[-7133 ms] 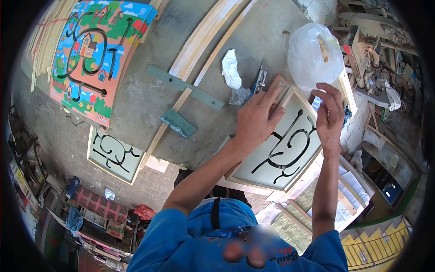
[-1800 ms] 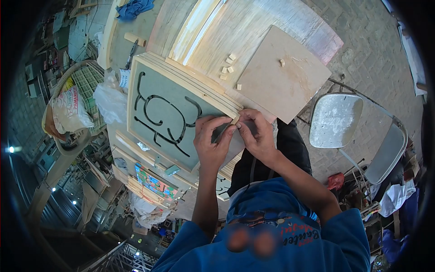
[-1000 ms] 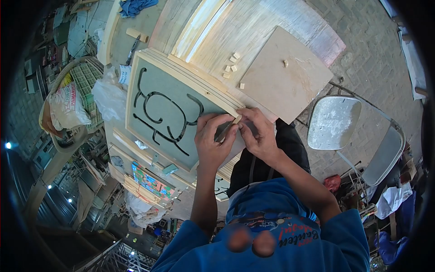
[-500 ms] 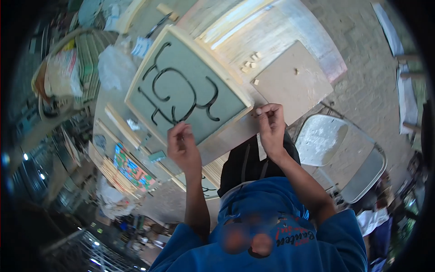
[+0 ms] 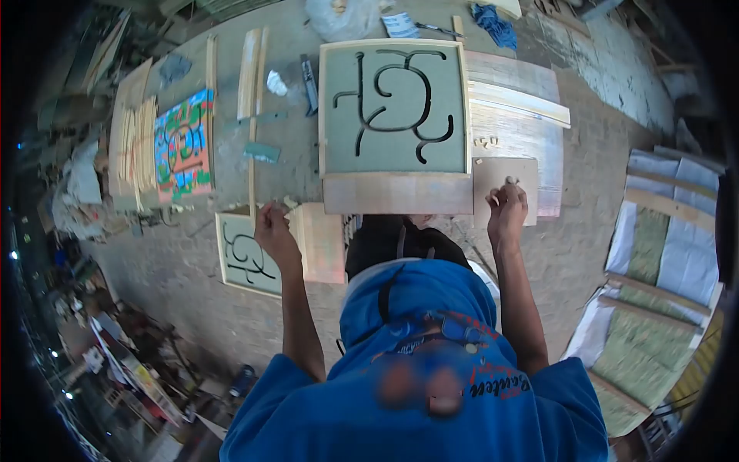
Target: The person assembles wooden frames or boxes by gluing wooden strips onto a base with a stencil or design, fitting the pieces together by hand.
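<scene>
My right hand is over a small brown board, its fingers drawn together right at a small pale lump on it. My left hand hangs left of the framed panel, fingers curled together; anything inside them is hidden. In front of me lies the grey-green panel with a light wooden frame and curving black grooves. Several little wood blocks sit just beyond the brown board.
Below my left hand is a second grooved panel. A brightly painted panel and thin wooden sticks lie at the left. Wood strips, a plastic bag and a blue cloth are on the table.
My view has turned, so the framed panel now looks upright. My hands have moved apart: the right from the frame's corner onto the brown board, the left away from the panel's edge.
</scene>
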`<state>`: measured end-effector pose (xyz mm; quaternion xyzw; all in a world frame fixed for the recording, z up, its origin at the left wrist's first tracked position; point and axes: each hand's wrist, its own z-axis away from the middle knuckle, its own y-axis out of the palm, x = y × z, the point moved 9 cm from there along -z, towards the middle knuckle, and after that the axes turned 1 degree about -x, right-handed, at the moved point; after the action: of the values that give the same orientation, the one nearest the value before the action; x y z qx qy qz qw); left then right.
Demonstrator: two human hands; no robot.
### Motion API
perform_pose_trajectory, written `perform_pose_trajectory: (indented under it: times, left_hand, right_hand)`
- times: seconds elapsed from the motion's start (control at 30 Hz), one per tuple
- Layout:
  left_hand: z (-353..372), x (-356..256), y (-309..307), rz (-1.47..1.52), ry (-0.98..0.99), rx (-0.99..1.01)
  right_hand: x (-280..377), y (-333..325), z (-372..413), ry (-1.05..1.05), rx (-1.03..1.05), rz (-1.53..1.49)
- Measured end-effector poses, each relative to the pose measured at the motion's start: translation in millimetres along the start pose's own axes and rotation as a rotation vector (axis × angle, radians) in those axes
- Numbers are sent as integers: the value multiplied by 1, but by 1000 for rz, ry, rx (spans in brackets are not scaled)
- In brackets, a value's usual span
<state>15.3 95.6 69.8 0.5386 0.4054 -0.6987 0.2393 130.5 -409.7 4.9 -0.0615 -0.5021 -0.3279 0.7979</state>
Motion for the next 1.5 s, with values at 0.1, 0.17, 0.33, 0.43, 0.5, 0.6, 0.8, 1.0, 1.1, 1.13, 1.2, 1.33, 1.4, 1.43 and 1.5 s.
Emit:
perform_pose_trajectory:
  times: [0.1,0.17,0.33,0.43,0.5,0.6,0.8,1.0,1.1,1.13,1.2,1.33,1.4,1.43,1.5]
  left_hand:
    - [8,25,0,-16,-87,57]
    - [13,32,8,-2,-73,44]
    - [8,53,29,192,96,-65]
    - [11,47,39,167,112,-74]
    - [16,40,49,171,95,-59]
    - [22,29,64,200,155,19]
    - [26,29,79,210,206,19]
    - [27,26,81,196,218,60]
    - [28,24,82,149,201,89]
    - [28,24,81,144,232,85]
    - [28,22,84,147,271,107]
    - [30,20,83,150,246,108]
    - [29,19,82,132,239,115]
    - [29,20,83,129,243,125]
    - [29,17,82,118,253,127]
  right_hand:
    - [6,14,-13,4,43,-67]
    - [11,20,-11,-4,7,-88]
    - [-18,10,-5,86,2,-41]
    - [-32,5,12,91,-5,62]
    - [-35,6,22,94,-31,146]
    - [-38,7,28,113,-8,207]
    - [-45,29,30,141,161,289]
    - [-53,43,41,95,275,452]
    - [-57,44,41,62,333,510]
    - [-55,45,43,34,343,524]
    - [-56,48,44,-12,382,518]
    - [-64,50,42,-41,419,463]
    - [-61,50,43,-72,423,476]
    - [-60,51,44,-78,431,485]
    - [-58,51,44,-93,451,505]
